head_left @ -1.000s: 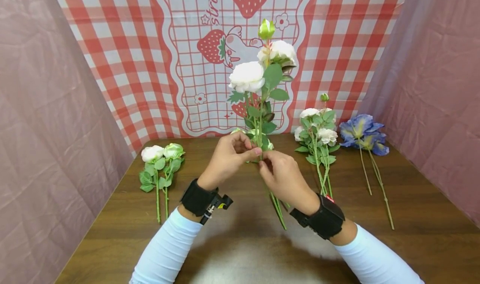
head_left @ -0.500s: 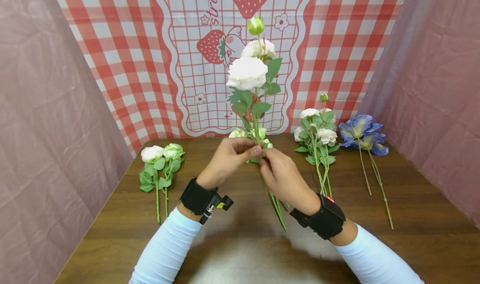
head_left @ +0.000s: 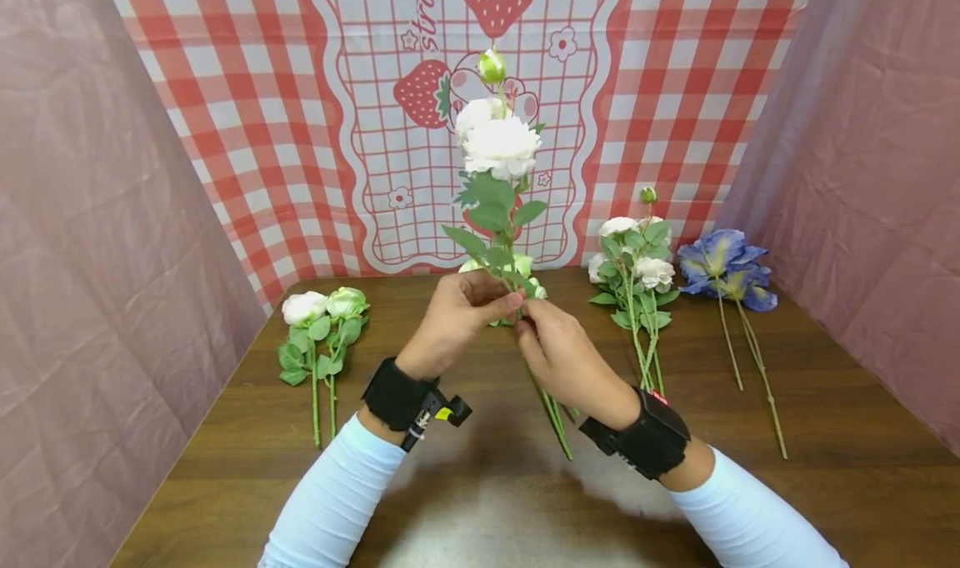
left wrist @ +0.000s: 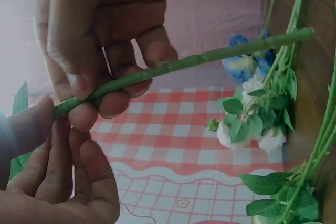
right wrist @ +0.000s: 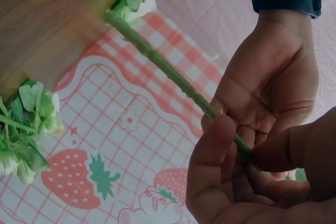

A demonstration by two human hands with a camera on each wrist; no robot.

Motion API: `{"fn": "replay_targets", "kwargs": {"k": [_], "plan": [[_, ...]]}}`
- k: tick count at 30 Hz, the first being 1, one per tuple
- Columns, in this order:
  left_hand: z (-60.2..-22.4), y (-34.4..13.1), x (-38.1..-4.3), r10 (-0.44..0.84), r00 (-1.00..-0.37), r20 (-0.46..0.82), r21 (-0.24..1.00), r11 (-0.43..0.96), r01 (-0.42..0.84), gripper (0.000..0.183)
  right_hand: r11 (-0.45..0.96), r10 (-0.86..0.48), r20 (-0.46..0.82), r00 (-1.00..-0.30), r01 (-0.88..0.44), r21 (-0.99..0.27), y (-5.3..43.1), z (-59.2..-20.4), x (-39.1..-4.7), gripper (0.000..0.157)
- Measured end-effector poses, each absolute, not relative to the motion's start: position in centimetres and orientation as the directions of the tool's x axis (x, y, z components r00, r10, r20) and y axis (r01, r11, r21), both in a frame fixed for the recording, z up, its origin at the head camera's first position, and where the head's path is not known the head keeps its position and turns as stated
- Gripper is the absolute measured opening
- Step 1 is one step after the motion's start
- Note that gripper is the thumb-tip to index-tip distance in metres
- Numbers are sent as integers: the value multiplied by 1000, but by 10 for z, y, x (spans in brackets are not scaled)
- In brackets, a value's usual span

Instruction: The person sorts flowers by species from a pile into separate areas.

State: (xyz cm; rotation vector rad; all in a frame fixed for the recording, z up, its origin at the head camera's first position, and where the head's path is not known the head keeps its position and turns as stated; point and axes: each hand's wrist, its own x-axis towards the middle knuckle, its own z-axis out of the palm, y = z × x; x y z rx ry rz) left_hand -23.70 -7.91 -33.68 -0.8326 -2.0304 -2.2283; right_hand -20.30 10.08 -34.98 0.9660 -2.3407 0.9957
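Upright over the table stands a white flower (head_left: 501, 147) on a leafy green stem, with two full blooms and a green bud at the top. My left hand (head_left: 453, 314) pinches its stem between thumb and fingers. Right beside it, my right hand (head_left: 570, 356) pinches the same stem slightly lower. Both wrist views show the bare lower stem (left wrist: 194, 59) sticking out past the fingers of the two hands. Partly hidden behind the hands is a bunch of pale green-white flowers (head_left: 522, 265) lying on the table.
On the wooden table (head_left: 480, 518), two white and green roses (head_left: 324, 306) lie at left. A white bunch (head_left: 637, 260) and blue flowers (head_left: 726, 266) lie at right. A checked strawberry cloth (head_left: 675, 77) hangs behind, with pink curtains (head_left: 885, 176) at the sides.
The held flower has turned about its stem and its head has shifted left; the two blooms now overlap. Both hands stay in nearly the same place on the stem.
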Motion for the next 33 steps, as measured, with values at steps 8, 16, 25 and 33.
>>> {"fn": "replay_targets", "kwargs": {"k": [8,16,25,33], "plan": [[-340,-73,-236,225,-864,451,892,-67,448,18,524,-404,600,-690,-713,-467,100,-350,-205,7],[-343,-67,-233,108,-854,509,859,2,512,25,502,-355,642,-679,-718,-482,101,-352,-204,19],[-342,-63,-231,109,-842,528,846,16,533,23,496,-287,676,-678,-709,-501,101,-354,-204,11],[-340,-65,-232,134,-829,543,833,40,553,23,487,-286,679,-677,-712,-505,102,-351,-204,9]]}}
